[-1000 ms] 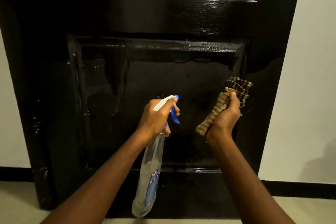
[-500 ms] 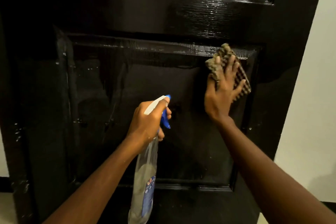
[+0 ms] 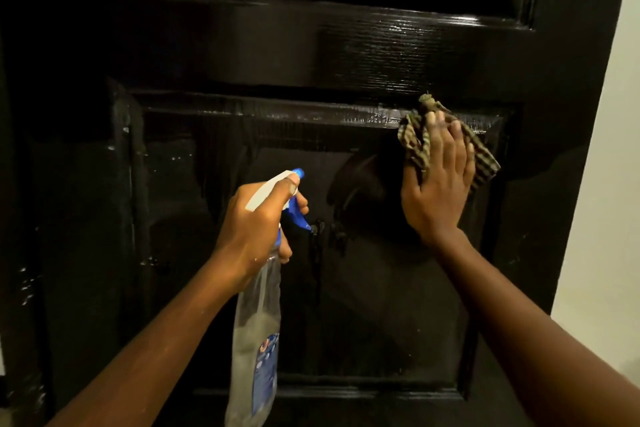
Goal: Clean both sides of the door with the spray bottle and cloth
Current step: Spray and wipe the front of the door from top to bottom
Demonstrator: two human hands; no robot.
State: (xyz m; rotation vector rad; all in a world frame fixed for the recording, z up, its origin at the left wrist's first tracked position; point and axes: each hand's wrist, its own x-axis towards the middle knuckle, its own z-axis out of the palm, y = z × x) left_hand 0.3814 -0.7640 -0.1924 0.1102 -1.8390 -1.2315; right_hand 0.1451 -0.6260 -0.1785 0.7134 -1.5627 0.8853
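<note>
Head view: right hand (image 3: pixel 438 177), fingers now flattened, has pressed the cloth (image 3: pixel 483 163) under its palm onto the door (image 3: pixel 381 52); left hand (image 3: pixel 254 222) grips the spray bottle (image 3: pixel 256 340). Wiping begun.

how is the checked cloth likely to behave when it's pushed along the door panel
Probably floppy: the checked cloth is bunched and creased under the flat right hand, with corners sticking out. It likely glides easily, since the door looks glossy. It may bunch further or creep out from under the fingers.
</note>
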